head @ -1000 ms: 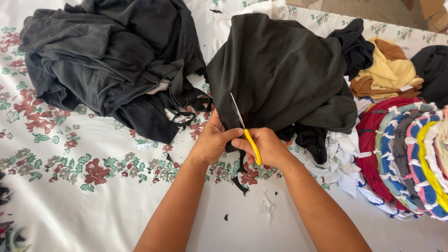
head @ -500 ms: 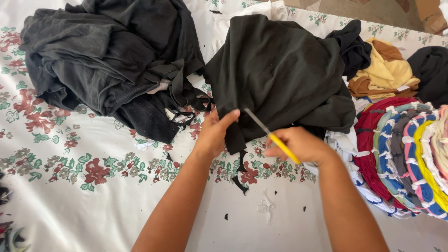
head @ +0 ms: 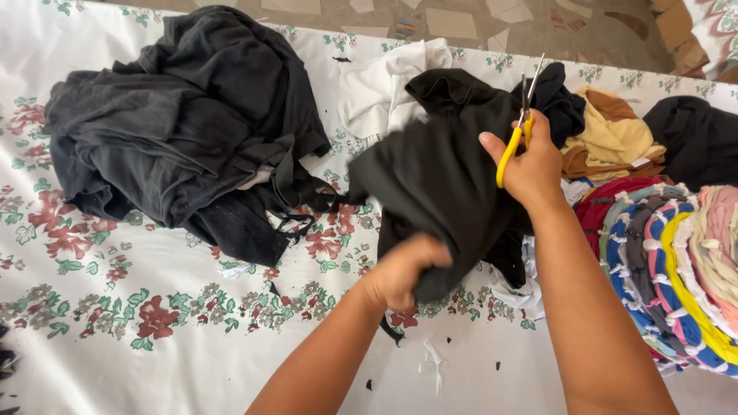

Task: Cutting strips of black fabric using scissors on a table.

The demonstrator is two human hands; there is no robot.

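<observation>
Head camera, looking down: the left hand (head: 403,270) was clenched around a bunched lower edge of a black garment (head: 442,180), its outline blurred, while the right hand (head: 530,163), raised above and to the right of it, was closed around the yellow handles of a pair of scissors (head: 516,127) whose blades pointed up and away from the person, seemingly shut. The garment hung lifted between the two hands over a white tablecloth (head: 115,307) printed with red flowers and green leaves. Far to the left of the left hand lay a large heap of dark grey clothes (head: 177,131); just beyond the garment sat a white cloth (head: 380,84). Directly behind the right hand lay folded yellow and brown cloth (head: 611,138), with another black piece (head: 696,138) further right. Beside the right forearm sat a stack of braided rag mats (head: 676,261) in red, blue, yellow and pink. Small fabric scraps (head: 432,367) dotted the tablecloth near the left forearm.
</observation>
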